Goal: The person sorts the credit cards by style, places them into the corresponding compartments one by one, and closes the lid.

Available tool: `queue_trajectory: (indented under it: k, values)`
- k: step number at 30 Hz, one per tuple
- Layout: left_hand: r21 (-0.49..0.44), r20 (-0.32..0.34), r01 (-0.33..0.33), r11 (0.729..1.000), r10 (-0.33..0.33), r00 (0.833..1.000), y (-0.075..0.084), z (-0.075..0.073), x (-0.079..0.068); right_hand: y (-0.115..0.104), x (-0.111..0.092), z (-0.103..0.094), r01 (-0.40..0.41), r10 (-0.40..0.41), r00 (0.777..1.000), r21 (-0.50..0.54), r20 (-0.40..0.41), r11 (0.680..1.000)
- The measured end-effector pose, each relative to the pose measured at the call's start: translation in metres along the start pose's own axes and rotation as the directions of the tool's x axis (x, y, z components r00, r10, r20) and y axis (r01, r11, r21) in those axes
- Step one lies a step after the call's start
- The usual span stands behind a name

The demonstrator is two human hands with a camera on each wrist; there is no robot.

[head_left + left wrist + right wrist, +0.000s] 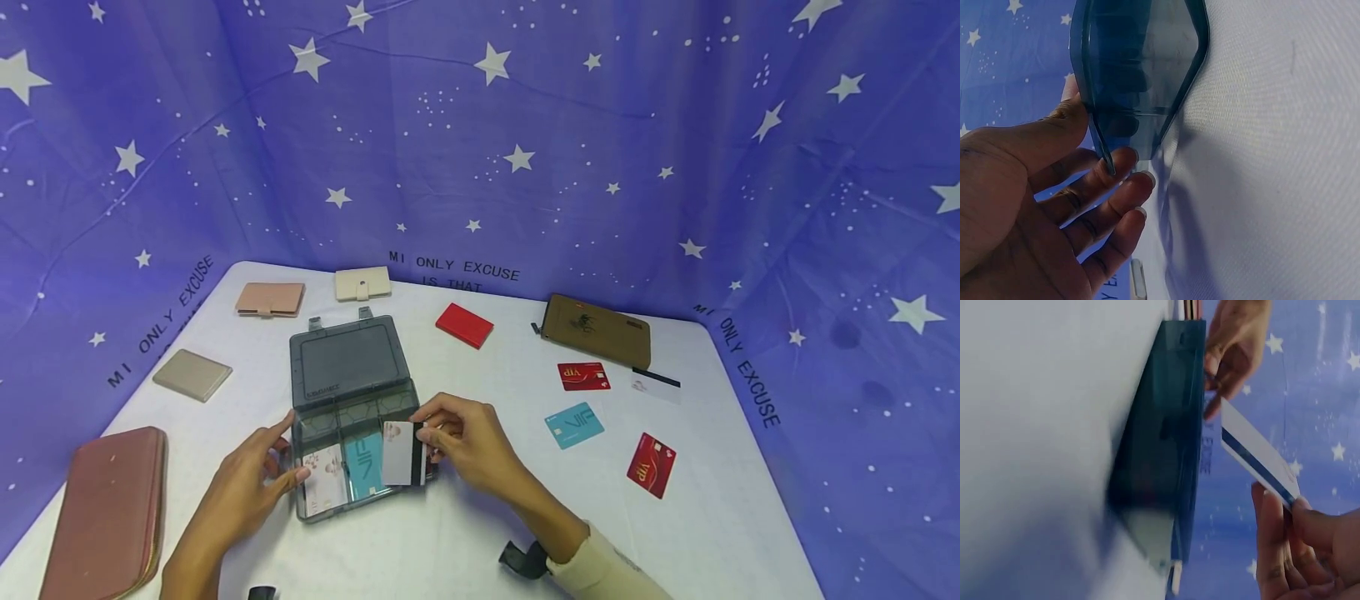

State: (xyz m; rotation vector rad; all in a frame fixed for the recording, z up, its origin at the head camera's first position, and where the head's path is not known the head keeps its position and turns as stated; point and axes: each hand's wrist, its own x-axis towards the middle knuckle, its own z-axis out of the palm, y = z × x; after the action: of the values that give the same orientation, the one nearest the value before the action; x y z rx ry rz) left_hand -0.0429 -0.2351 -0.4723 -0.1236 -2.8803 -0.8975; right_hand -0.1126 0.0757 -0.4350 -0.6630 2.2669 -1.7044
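A translucent grey compartment box (349, 360) lies on the white table with its lid folded back. A white card (325, 492) lies in its left compartment and a blue VIP card (362, 471) in the middle one. My left hand (247, 479) grips the box's left edge, the thumb over the rim; in the left wrist view the fingers curl by the box wall (1129, 69). My right hand (476, 442) pinches a white card with a black stripe (397, 454) between thumb and fingers, above the box's right part. This card hides most of the right compartment.
On the right lie two red VIP cards (583, 377), a blue VIP card (573, 426), a striped white card (655, 386) and a brown zip pouch (600, 331). A red case (465, 325) lies behind the box. Several wallets, including a large reddish-brown one (105, 517), line the left and back.
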Motion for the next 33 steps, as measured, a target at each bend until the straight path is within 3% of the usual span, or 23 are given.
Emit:
queue_trajectory:
  k: [6,14,17,20,23,25,27,29,31,33]
  values:
    - [-0.009,0.015,0.012,1.000,-0.012,1.000,0.000,0.000,-0.001,-0.007,0.027,0.037,0.062,-0.064,0.997,-0.041,-0.050,0.997]
    - [-0.020,0.000,0.013,1.000,-0.013,1.000,-0.001,0.001,0.000,-0.008,0.050,0.075,0.079,-0.082,0.994,-0.053,-0.066,0.995]
    - [-0.021,-0.006,0.006,1.000,-0.006,1.000,-0.001,0.000,0.000,-0.007,0.055,0.084,0.089,-0.096,0.993,-0.108,-0.065,0.990]
    - [-0.017,-0.008,0.001,1.000,-0.001,1.000,-0.001,0.000,0.000,-0.004,0.058,0.091,0.098,-0.115,0.992,-0.232,-0.058,0.968]
    - [-0.010,-0.007,0.002,1.000,-0.002,1.000,-0.002,0.000,0.000,-0.001,0.060,0.097,0.121,-0.139,0.990,-0.428,-0.012,0.896]
    - [-0.009,-0.011,0.001,1.000,-0.001,1.000,-0.003,0.000,0.000,0.001,0.060,0.100,0.153,-0.149,0.987,-0.575,0.054,0.804]
    - [-0.013,-0.019,-0.005,1.000,0.005,1.000,-0.003,0.001,-0.001,0.001,0.059,0.101,0.193,-0.141,0.981,-0.703,0.131,0.685]
    - [-0.017,-0.024,-0.011,1.000,0.010,1.000,-0.003,0.001,-0.001,0.001,0.056,0.101,0.232,-0.112,0.972,-0.769,0.206,0.596]
    - [-0.015,-0.028,-0.015,1.000,0.014,1.000,-0.003,0.001,-0.001,-0.001,0.052,0.100,0.267,-0.090,0.961,-0.786,0.263,0.557]
    - [-0.014,-0.025,-0.014,1.000,0.014,1.000,-0.003,0.001,0.000,-0.001,0.049,0.096,0.291,-0.095,0.952,-0.757,0.292,0.586]
